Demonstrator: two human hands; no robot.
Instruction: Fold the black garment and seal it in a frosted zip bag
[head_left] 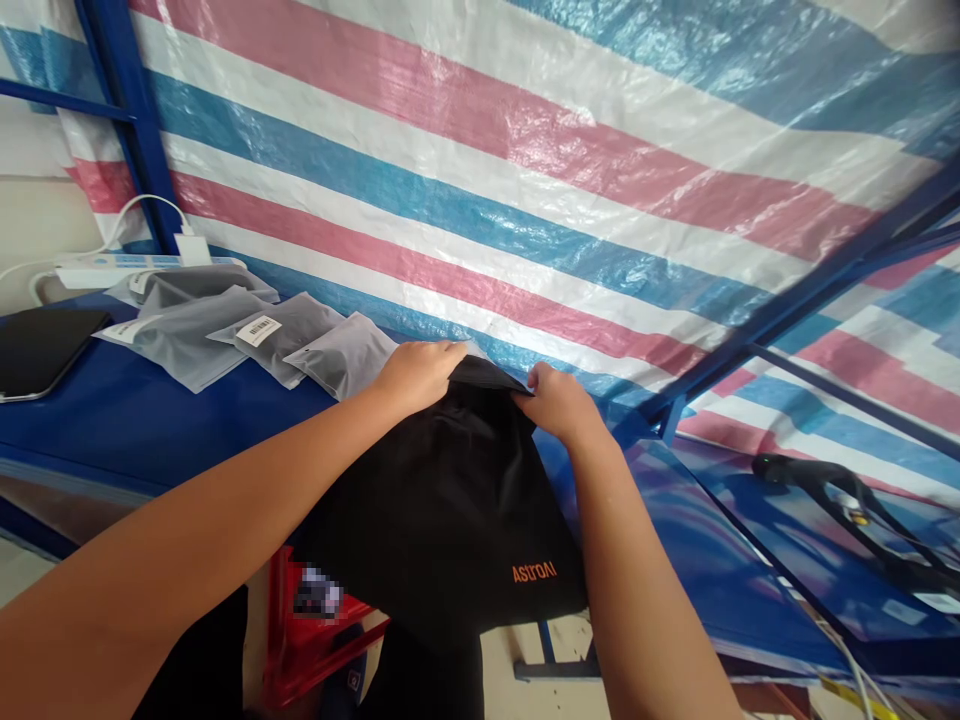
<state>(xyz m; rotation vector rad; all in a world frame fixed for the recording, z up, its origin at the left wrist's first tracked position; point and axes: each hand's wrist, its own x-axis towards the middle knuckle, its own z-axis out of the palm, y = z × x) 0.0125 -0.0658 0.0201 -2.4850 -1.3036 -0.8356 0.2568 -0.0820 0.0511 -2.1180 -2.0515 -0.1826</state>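
Observation:
A black fabric bag (442, 510) with orange "AstroAI" lettering hangs over the near edge of the blue table (225, 420), its far end lying on the tabletop. My left hand (424, 375) grips the far left corner of the bag, fingers closed on its folded edge. On the other side, my right hand (559, 400) pinches the far right corner between thumb and fingers. The far edge is stretched between both hands. Whatever may be inside the bag is hidden.
Several frosted plastic packets (345, 355) lie left of the bag. Behind them sits a power strip (150, 262) with a plugged-in charger; a black tablet-like device (49, 350) is at far left. A red stool (281, 640) stands below. Black straps (847, 510) lie at right.

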